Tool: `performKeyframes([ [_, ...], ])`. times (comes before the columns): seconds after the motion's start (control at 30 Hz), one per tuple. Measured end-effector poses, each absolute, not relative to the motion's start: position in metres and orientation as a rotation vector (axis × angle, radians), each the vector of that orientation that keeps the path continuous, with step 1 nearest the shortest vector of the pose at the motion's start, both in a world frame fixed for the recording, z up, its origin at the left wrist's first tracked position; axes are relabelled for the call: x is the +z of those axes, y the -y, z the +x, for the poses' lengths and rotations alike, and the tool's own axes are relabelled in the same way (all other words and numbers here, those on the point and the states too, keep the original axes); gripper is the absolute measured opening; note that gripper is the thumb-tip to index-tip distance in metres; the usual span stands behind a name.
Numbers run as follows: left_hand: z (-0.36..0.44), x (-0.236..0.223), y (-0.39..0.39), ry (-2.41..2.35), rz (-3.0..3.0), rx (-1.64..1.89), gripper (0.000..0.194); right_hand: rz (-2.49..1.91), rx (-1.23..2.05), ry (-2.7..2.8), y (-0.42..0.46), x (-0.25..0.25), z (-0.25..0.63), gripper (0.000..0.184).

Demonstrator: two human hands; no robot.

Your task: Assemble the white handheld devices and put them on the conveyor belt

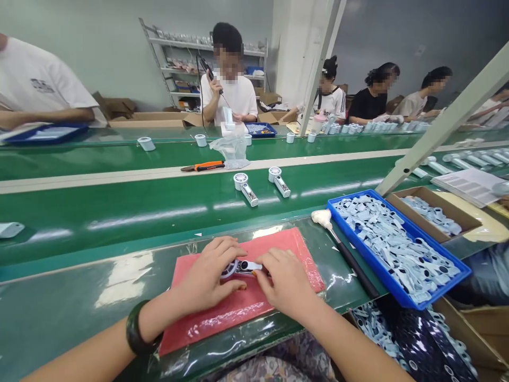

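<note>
I observed both hands working over a red pad (pixel 186 318) on the green bench (pixel 59 302). A small unit (pixel 229 269) with a round head and a narrow handle lay on the pad, between the hands. The left hand (pixel 207 273) was curved over the round head, presumably to keep it from turning; its thumb was extended nearer the wearer, and I could not tell whether the fingers were clamped or merely resting. The right hand (pixel 288 278) had its thumb and fingertips together on the far end of a pale cover (pixel 251 265), which lay over the handle. I judged that end grip chosen to line the piece up along it.

The pad, in my assessment, served to cushion the unit against the hard surface. A mallet (pixel 356 268) with a wrapped head lay just beside the pad on the right, the wrapping probably there to soften blows. A blue tray (pixel 445 291) of loose pale pieces (pixel 392 241) stood beyond it, apparently sited for the right hand's reach. On the green belt (pixel 119 209) ahead, two similar units (pixel 249 193) (pixel 282 185) lay apart, handle interiors exposed.
</note>
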State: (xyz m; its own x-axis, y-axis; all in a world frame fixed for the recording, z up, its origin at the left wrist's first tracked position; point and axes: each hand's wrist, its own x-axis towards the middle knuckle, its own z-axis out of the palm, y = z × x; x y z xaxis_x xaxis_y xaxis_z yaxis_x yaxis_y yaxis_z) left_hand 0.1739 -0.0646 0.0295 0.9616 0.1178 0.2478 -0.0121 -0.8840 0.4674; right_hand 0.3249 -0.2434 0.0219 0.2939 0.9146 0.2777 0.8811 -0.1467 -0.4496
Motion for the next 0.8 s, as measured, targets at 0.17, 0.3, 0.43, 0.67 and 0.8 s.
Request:
performKeyframes([
  [0.17, 0.176, 0.025, 0.071, -0.099, 2.467, 0.446, 0.017, -2.073, 0.172, 1.636, 0.235, 0.029, 0.322, 0.010],
  [0.3, 0.180, 0.021, 0.072, -0.195, 2.454, 0.412, 0.015, -1.953, 0.337, 1.406, 0.235, 0.020, 0.329, 0.010],
  [0.43, 0.177, 0.029, 0.076, -0.216, 2.484, 0.370, 0.013, -1.789, 0.629, 1.147, 0.235, 0.007, 0.338, 0.017],
  [0.67, 0.151, 0.021, 0.103, -0.146, 2.671, 0.523, 0.018, -1.858, 0.699, 1.572, 0.256, 0.018, 0.330, 0.045],
  [0.8, 0.146, 0.006, 0.113, -0.234, 2.728, 0.498, 0.021, -1.901, 0.587, 1.585, 0.259, 0.011, 0.319, 0.041],
])
